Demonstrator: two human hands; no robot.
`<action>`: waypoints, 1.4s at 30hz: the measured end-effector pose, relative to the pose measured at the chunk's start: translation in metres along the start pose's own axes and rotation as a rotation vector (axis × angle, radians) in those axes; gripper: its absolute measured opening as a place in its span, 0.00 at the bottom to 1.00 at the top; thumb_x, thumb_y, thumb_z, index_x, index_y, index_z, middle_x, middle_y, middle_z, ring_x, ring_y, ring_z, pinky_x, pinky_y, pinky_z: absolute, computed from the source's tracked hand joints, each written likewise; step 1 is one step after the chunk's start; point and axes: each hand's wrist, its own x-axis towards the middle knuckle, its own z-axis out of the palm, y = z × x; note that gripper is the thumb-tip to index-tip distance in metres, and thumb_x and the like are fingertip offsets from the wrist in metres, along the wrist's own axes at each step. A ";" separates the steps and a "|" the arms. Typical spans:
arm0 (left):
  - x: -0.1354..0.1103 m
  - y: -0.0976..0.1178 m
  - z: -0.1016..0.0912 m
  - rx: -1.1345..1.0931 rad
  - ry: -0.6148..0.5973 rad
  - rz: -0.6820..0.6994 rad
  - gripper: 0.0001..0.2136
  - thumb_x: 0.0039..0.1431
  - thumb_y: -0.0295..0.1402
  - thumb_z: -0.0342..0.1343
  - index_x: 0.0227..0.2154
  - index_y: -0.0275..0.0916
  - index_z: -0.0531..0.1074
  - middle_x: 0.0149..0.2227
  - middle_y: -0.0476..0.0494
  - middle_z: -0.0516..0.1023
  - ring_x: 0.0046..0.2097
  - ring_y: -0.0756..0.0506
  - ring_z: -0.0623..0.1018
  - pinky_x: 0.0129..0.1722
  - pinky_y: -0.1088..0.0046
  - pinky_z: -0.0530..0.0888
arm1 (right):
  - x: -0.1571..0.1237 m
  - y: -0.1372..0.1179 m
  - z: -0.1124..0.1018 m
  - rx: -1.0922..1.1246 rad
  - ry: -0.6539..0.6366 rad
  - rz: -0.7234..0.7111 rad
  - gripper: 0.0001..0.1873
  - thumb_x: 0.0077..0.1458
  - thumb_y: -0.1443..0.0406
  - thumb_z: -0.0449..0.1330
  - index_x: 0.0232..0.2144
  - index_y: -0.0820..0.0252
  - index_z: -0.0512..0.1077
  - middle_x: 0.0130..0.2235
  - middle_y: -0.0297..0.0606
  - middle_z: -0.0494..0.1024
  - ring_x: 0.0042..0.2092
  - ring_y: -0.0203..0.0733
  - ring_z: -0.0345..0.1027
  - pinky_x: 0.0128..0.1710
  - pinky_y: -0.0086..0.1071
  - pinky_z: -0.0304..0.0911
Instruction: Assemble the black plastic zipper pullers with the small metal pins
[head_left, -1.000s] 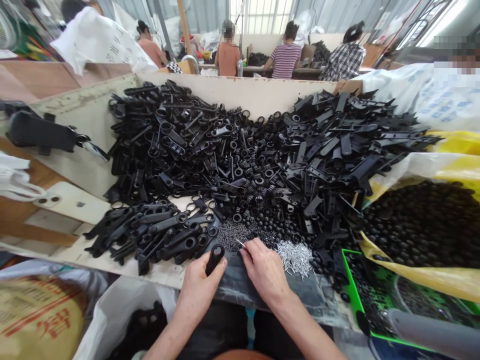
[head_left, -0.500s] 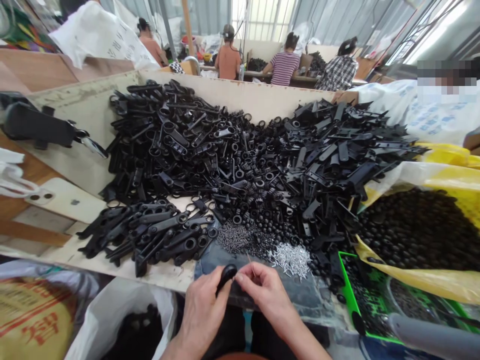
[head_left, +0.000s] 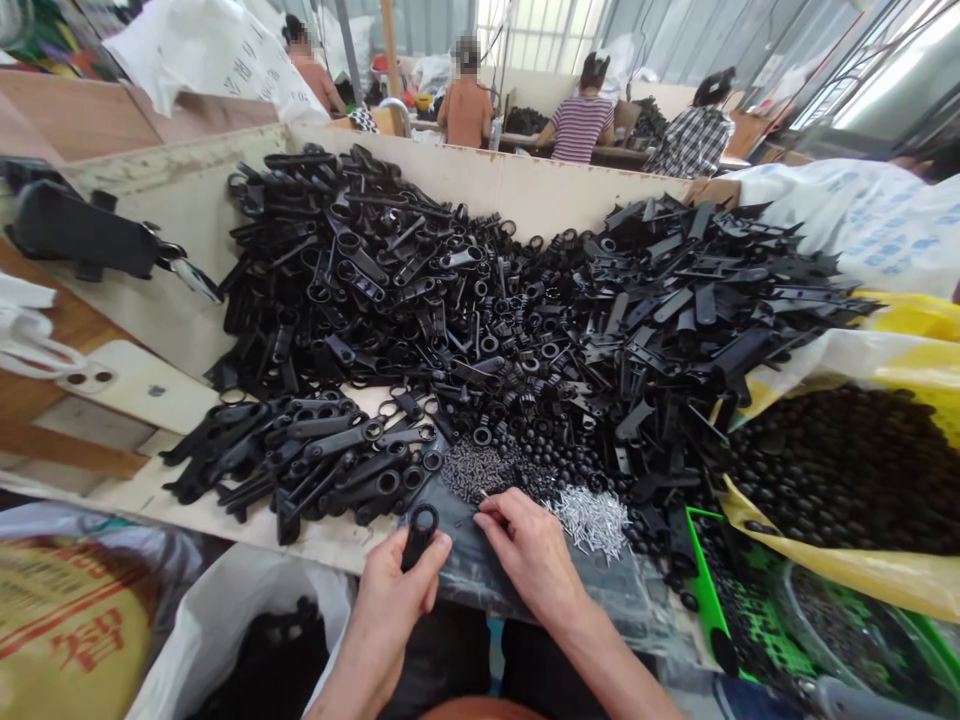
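My left hand (head_left: 397, 590) is closed around a black plastic part with a ring at its end (head_left: 424, 518); the ring points up and away from me. My right hand (head_left: 532, 550) is a little to the right, palm down, thumb and fingers pinched together. A tiny pale tip shows at those fingers, too small to name. Just beyond them lies a heap of small grey-brown pieces (head_left: 474, 470). A heap of silver pins (head_left: 594, 520) sits right of my right hand. Both hands are over a dark work mat (head_left: 469, 570).
Black ring-ended levers (head_left: 322, 450) lie in rows at left. Larger piles of black levers (head_left: 360, 250) and flat black parts (head_left: 697, 280) fill the bin. At right are a yellow sack of black balls (head_left: 847, 470) and a green tray (head_left: 701, 580). Several people work beyond.
My hands have moved apart. The left has drawn left and turned the black part so its ring shows; the right has moved forward toward the small grey-brown pieces. The camera view has shifted slightly.
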 end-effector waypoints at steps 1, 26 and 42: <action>-0.001 0.001 0.001 -0.021 -0.004 -0.017 0.19 0.50 0.50 0.65 0.29 0.38 0.71 0.12 0.62 0.58 0.17 0.56 0.53 0.19 0.80 0.47 | 0.001 0.000 0.002 -0.013 -0.002 -0.003 0.06 0.64 0.69 0.60 0.35 0.56 0.76 0.35 0.36 0.79 0.35 0.42 0.75 0.35 0.30 0.64; -0.020 0.011 0.021 -0.080 -0.181 -0.076 0.23 0.48 0.55 0.66 0.29 0.38 0.72 0.11 0.62 0.58 0.17 0.56 0.49 0.19 0.78 0.44 | -0.028 -0.010 -0.032 0.371 -0.124 -0.006 0.12 0.67 0.61 0.58 0.31 0.56 0.76 0.30 0.32 0.73 0.33 0.38 0.68 0.33 0.29 0.60; -0.022 0.007 0.040 -0.567 -0.255 -0.432 0.23 0.35 0.41 0.76 0.22 0.41 0.64 0.11 0.63 0.59 0.15 0.59 0.52 0.18 0.79 0.47 | -0.047 -0.004 -0.030 0.377 0.119 -0.074 0.09 0.65 0.61 0.62 0.38 0.54 0.83 0.28 0.34 0.78 0.28 0.38 0.70 0.27 0.28 0.65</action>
